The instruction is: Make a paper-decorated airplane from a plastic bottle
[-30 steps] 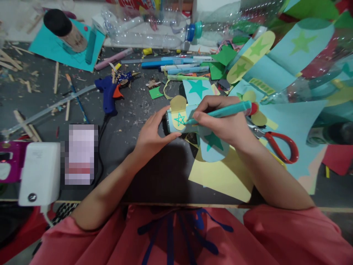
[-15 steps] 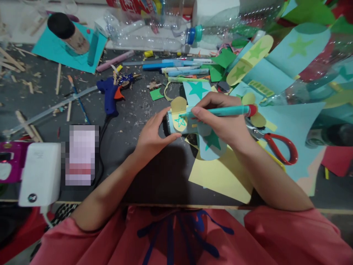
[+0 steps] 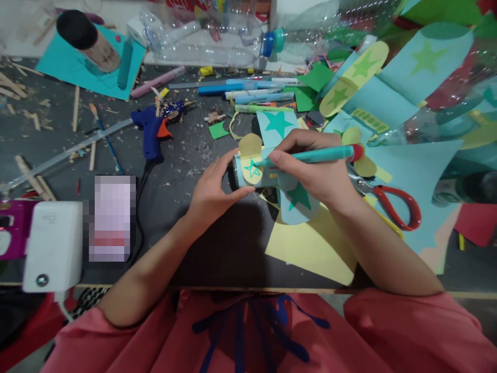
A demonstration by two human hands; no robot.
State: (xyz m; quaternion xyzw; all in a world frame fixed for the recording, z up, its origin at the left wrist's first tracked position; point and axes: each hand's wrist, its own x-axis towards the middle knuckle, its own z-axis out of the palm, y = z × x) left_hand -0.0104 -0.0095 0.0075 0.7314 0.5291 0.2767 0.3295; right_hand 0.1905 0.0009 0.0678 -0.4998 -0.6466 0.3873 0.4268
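Observation:
My right hand grips a teal marker pen with a red end. Its tip rests on a yellow rounded paper tab, where a green star outline shows. The tab sits on a small light-blue paper model plane whose wings carry solid green stars. Around the plane's left end my left hand is curled, thumb below and fingers above, holding it steady. Part of the plane's body is hidden behind my right hand. A yellow paper sheet lies partly under the plane and my right forearm.
A blue glue gun lies to the left, its cord running past a phone and a white power bank. Red-handled scissors lie at right. Several markers and clear bottles line the back, near another paper plane.
The camera view has shifted slightly, so the left-side objects sit a little further left. Both hands keep their holds, and the marker tip stays on the star with only a slight shift.

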